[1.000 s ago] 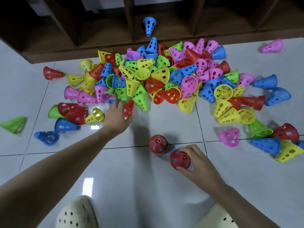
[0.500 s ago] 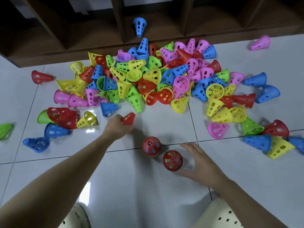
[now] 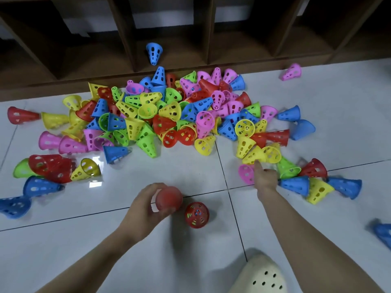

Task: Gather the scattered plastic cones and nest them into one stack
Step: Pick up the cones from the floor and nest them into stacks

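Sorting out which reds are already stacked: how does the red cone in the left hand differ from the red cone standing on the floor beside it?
The held red cone is gripped by the left hand and looks blurred; the standing red cone sits free on the tile floor, sharp. Green, yellow and blue show through the standing cone's holes, so others seem nested inside; the held cone shows none. Both are red plastic.

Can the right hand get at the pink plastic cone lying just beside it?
Probably yes. The right hand is stretched out right next to the pink plastic cone, which lies at the pile's near edge with nothing on top of it.
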A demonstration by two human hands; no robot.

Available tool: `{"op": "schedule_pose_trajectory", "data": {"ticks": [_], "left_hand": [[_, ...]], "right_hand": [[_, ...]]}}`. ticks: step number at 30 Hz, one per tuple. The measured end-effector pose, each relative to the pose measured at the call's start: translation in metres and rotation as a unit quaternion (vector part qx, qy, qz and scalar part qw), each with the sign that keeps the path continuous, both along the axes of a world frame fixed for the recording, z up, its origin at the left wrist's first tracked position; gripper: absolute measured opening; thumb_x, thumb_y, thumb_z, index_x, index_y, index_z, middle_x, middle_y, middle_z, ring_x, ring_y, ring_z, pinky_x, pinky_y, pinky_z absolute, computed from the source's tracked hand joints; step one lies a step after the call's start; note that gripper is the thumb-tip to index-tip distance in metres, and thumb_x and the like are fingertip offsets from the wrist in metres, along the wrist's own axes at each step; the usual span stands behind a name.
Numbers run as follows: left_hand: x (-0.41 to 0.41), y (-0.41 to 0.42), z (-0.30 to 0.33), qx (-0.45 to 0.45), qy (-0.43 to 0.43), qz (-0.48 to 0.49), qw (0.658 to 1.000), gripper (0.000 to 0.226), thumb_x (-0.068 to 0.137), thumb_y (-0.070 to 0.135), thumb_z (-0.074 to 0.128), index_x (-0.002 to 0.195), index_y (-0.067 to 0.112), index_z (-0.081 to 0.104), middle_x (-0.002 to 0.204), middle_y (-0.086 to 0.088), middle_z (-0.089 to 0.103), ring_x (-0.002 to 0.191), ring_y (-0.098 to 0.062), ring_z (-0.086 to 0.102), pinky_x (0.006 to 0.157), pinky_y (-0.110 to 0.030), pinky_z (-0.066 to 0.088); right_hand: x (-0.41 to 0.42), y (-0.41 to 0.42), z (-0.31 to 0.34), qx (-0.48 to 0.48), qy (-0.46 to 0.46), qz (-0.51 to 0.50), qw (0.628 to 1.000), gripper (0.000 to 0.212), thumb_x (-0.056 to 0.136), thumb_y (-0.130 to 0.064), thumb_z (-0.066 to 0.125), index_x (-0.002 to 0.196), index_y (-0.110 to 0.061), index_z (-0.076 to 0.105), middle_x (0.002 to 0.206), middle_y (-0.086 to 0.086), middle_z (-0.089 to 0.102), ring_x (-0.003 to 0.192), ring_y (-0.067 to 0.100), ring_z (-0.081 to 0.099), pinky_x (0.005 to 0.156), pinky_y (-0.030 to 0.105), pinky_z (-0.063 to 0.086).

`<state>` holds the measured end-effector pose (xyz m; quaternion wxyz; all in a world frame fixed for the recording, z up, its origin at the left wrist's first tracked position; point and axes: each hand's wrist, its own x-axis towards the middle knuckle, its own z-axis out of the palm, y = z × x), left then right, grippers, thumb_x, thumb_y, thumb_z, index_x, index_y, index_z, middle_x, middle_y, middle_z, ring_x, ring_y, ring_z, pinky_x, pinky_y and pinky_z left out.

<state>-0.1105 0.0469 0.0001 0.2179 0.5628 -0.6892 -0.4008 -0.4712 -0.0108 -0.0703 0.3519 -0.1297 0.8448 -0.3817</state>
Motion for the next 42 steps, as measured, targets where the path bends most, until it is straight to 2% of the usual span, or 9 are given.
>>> {"op": "schedule_pose_trajectory", "data": {"ticks": [4,8,11,15,21,29,35,39,42], "left_hand": [[0.009,-0.015,-0.013,-0.012,-0.085,-0.019,0.996,0.052,0.069,0.034,0.088,0.112,0.040,0.059,0.110,0.016,0.062,0.103,-0.008,0.059,0.092,-0.028,0.049],[0.007,-0.023,-0.014,0.004,-0.149,-0.051,0.988,0.044,0.068,0.046,0.082,0.105,0.048,0.058,0.099,0.021,0.062,0.093,-0.008,0.059,0.081,-0.027,0.050],[0.000,-0.021,-0.016,0.003,-0.170,-0.029,0.985,0.041,0.068,0.044,0.084,0.101,0.044,0.059,0.094,0.019,0.063,0.086,-0.008,0.060,0.072,-0.027,0.051],[-0.012,-0.019,-0.019,0.009,-0.173,0.013,0.985,0.038,0.069,0.041,0.085,0.094,0.041,0.057,0.093,0.016,0.063,0.085,-0.010,0.061,0.068,-0.027,0.049],[-0.024,-0.014,-0.026,0.003,-0.135,0.062,0.989,0.037,0.068,0.036,0.087,0.089,0.034,0.057,0.089,0.013,0.061,0.080,-0.007,0.060,0.069,-0.029,0.050],[-0.021,-0.013,-0.032,0.002,-0.097,0.066,0.993,0.040,0.069,0.033,0.088,0.099,0.034,0.061,0.096,0.011,0.060,0.085,-0.007,0.060,0.074,-0.027,0.051],[0.013,-0.014,-0.036,-0.018,-0.105,-0.024,0.994,0.060,0.076,0.041,0.073,0.132,0.026,0.057,0.121,0.012,0.061,0.107,-0.004,0.057,0.097,-0.027,0.048],[0.039,-0.029,-0.038,-0.072,-0.153,0.026,0.985,0.071,0.073,0.044,0.051,0.136,0.013,0.054,0.132,-0.005,0.060,0.121,-0.024,0.053,0.105,-0.040,0.042],[0.055,-0.059,-0.047,-0.115,-0.231,0.038,0.965,0.073,0.074,0.042,0.059,0.140,0.013,0.051,0.141,-0.013,0.052,0.127,-0.036,0.048,0.105,-0.047,0.040]], "right_hand": [[-0.007,-0.015,0.003,0.065,-0.008,0.052,0.997,0.073,0.082,-0.050,0.073,0.126,0.006,0.058,0.120,0.017,0.065,0.111,0.036,0.062,0.083,0.035,0.048],[-0.029,-0.016,-0.021,0.089,-0.035,0.103,0.990,0.084,0.049,-0.058,0.082,0.108,0.000,0.067,0.101,0.013,0.072,0.090,0.031,0.069,0.081,0.044,0.060],[-0.014,-0.006,0.000,0.046,-0.034,0.128,0.990,0.042,0.069,-0.043,0.081,0.085,-0.006,0.069,0.089,0.010,0.070,0.080,0.024,0.064,0.070,0.033,0.055],[0.026,0.028,0.052,-0.141,-0.070,0.161,0.974,0.002,0.087,-0.015,0.074,0.088,-0.016,0.072,0.083,0.002,0.069,0.078,0.016,0.061,0.070,0.029,0.052],[0.089,0.106,0.088,-0.291,0.012,0.325,0.900,0.044,0.081,-0.005,0.080,0.118,-0.019,0.061,0.114,-0.003,0.065,0.105,0.013,0.064,0.085,0.016,0.051],[0.115,0.120,0.054,-0.281,0.078,0.438,0.850,0.044,0.082,-0.023,0.073,0.124,-0.018,0.059,0.119,-0.009,0.059,0.115,0.008,0.057,0.097,0.015,0.043],[0.114,0.124,0.019,-0.223,0.115,0.543,0.802,0.039,0.089,-0.022,0.071,0.126,-0.024,0.059,0.130,-0.011,0.055,0.121,0.004,0.052,0.101,0.026,0.046],[0.113,0.117,0.015,-0.211,0.128,0.555,0.795,0.039,0.091,-0.027,0.069,0.128,-0.022,0.059,0.131,-0.010,0.056,0.121,0.004,0.051,0.104,0.015,0.039],[0.112,0.113,0.014,-0.201,0.132,0.549,0.800,0.042,0.093,-0.028,0.067,0.133,-0.024,0.056,0.135,-0.012,0.054,0.125,0.002,0.049,0.106,0.015,0.037]]}}
